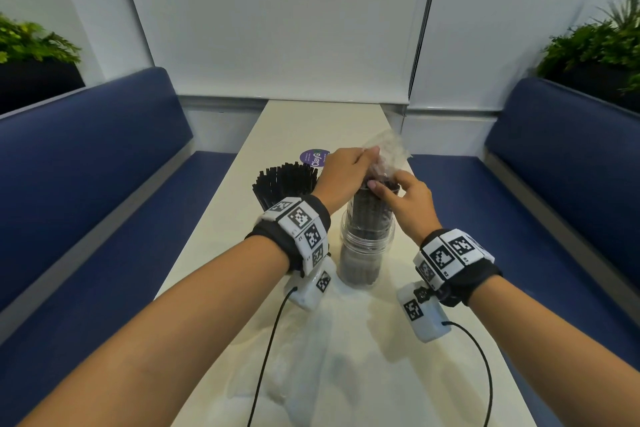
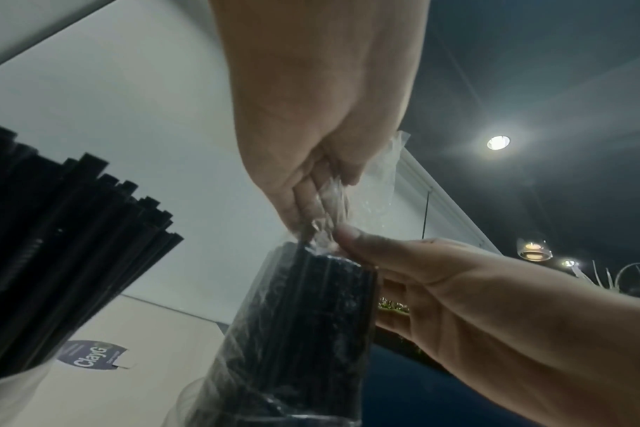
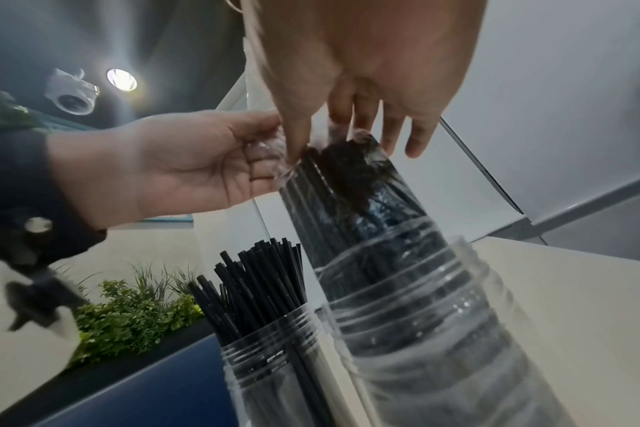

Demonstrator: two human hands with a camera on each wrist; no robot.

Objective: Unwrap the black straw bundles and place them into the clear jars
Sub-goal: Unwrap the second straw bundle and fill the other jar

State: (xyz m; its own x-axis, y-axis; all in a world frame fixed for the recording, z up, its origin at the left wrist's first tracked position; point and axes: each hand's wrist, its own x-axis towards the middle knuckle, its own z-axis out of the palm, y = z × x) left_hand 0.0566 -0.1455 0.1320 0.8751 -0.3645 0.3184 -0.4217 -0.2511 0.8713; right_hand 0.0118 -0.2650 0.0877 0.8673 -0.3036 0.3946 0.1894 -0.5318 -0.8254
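Observation:
A clear jar point(image 1: 367, 253) stands mid-table with a bundle of black straws point(image 1: 369, 215) upright in it, still sheathed in clear plastic wrap point(image 1: 389, 146). My left hand point(image 1: 367, 158) pinches the loose wrap above the straw tops; in the left wrist view its fingers point(image 2: 311, 199) bunch the wrap point(image 2: 329, 202). My right hand point(image 1: 381, 189) grips the bundle's top, thumb on one side point(image 3: 296, 141) and fingers behind the bundle point(image 3: 347, 187). A second clear jar point(image 3: 274, 364) to the left holds loose black straws point(image 1: 284, 180), partly hidden behind my left wrist.
A round purple sticker point(image 1: 313, 158) lies on the cream table point(image 1: 311, 121) behind the jars. Crumpled clear plastic point(image 1: 308, 367) lies near the front edge between my forearms. Blue benches point(image 1: 104, 184) flank the narrow table, with planters behind them.

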